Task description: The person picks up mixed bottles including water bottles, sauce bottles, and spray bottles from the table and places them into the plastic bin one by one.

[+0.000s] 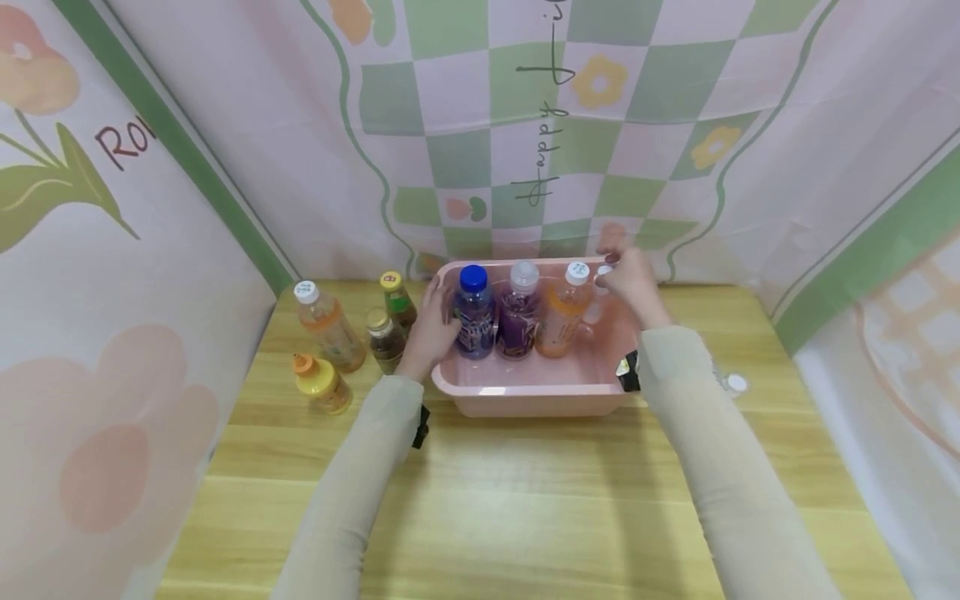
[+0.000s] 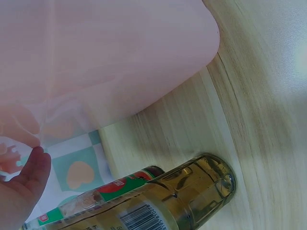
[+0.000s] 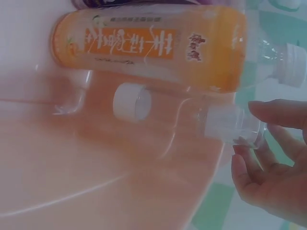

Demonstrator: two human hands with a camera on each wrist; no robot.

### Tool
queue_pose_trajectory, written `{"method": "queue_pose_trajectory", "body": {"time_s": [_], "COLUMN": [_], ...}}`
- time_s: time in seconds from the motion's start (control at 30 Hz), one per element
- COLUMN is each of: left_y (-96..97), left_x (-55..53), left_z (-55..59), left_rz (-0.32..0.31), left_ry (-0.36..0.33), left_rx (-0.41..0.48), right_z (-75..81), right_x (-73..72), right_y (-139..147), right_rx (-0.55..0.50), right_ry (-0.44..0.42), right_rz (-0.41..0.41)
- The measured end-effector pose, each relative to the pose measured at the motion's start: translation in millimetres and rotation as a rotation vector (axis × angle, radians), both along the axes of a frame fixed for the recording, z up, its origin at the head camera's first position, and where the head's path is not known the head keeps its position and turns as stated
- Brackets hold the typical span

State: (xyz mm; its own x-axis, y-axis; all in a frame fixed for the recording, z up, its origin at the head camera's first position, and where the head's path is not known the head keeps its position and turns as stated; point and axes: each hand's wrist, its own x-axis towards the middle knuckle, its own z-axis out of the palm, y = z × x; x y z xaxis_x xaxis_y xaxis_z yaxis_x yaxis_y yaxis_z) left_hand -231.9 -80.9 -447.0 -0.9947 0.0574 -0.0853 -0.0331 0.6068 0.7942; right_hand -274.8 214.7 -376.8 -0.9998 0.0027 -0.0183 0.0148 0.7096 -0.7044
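In the head view a pink plastic basin point(image 1: 480, 392) holds a bottle with a blue cap point(image 1: 475, 321), a bottle of purple drink point(image 1: 519, 321) and an orange tea bottle point(image 1: 558, 321), all upright in a row. My left hand point(image 1: 431, 331) grips the basin's left rim, near the blue-capped bottle. Over the basin's right side my right hand point(image 1: 633, 283) pinches a small clear bottle point(image 3: 225, 125) by one end with thumb and fingertips. This bottle's white cap point(image 3: 130, 102) is at the far end, pointing down into the basin beside the orange tea bottle.
Left of the basin stand another orange tea bottle point(image 1: 333, 333), a yellow squeeze bottle point(image 1: 322, 385), a dark bottle with a gold cap point(image 1: 386, 343) and a green-labelled bottle point(image 1: 397, 302). A white-capped clear bottle point(image 1: 735, 383) lies by my right sleeve. A patterned curtain point(image 1: 457, 158) hangs behind.
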Motion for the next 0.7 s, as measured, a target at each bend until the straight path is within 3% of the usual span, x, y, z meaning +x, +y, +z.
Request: {"method": "queue_pose_trajectory", "body": {"time_s": [0.3, 0.47, 0.7], "left_y": [-0.9, -1.1, -0.5], "left_x": [-1.4, -1.4, -1.6], "left_z": [-3.1, -3.2, -1.9], "left_rz": [-0.003, -0.001, 0.0], "left_ry": [0.005, 0.008, 0.0], "left_rx": [-0.01, -0.012, -0.009], "right_z": [-8.8, -14.9, -21.2], "right_x": [-7.4, -13.5, -16.0], "right_y": [5, 10, 14], "right_rx": [0.01, -0.054, -0.146], "right_ry": [-0.026, -0.063, -0.151], "right_rz": [0.056, 0.114, 0.118]}}
